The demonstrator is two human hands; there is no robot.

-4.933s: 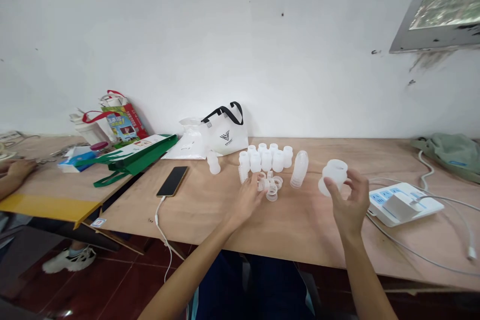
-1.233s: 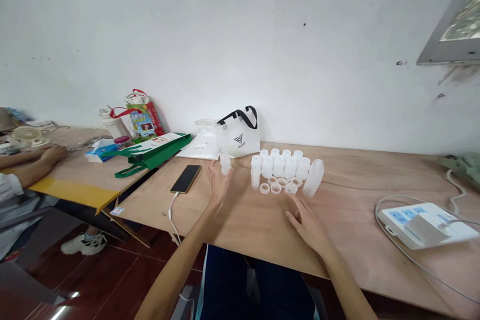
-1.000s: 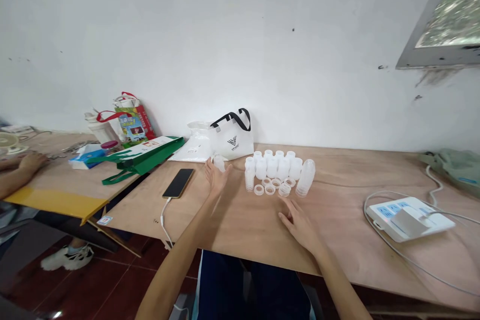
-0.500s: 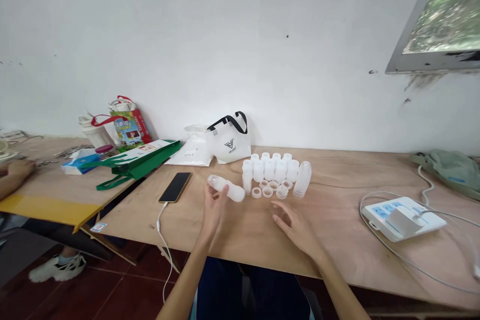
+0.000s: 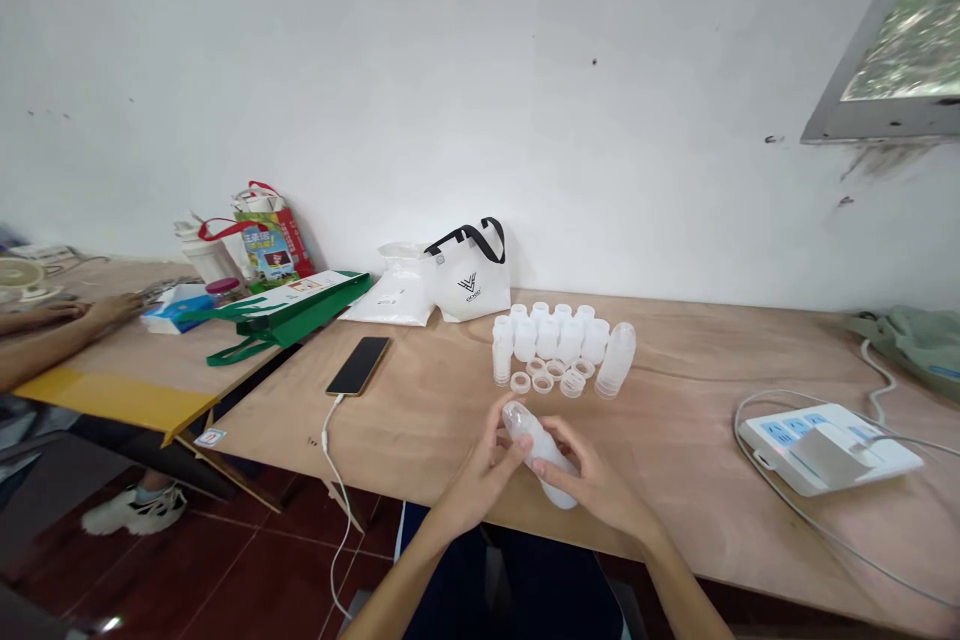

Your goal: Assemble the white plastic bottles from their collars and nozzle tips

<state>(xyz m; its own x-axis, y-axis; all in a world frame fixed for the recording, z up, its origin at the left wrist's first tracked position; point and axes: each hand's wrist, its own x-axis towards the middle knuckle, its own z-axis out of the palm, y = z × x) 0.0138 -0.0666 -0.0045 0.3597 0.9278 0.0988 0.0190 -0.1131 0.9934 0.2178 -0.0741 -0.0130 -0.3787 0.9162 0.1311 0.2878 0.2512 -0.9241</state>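
Both hands are closed around a small translucent white plastic bottle [image 5: 556, 492] with a clear rounded top, held tilted just above the table's front part. My left hand [image 5: 480, 468] grips its upper end, and my right hand [image 5: 600, 488] wraps the lower end from the right. Beyond the hands lie several white plastic rings [image 5: 541, 383], some of them stacked. Behind the rings stand rows of white plastic bottles [image 5: 571, 338]. At their right leans a nested stack of clear domed caps [image 5: 616, 360]; a narrower ribbed stack [image 5: 501, 360] stands at their left.
A phone [image 5: 358, 366] on a charging cable lies to the left. White bags [image 5: 474, 285] stand by the wall, and a green bag [image 5: 300, 315] lies left of them. A power strip [image 5: 829, 450] with cables is at right. Another person's arm [image 5: 82, 330] rests on the left table.
My left hand has brought the bottle right and nearer to me. My right hand, empty before, now holds the bottle too. The view has shifted slightly.
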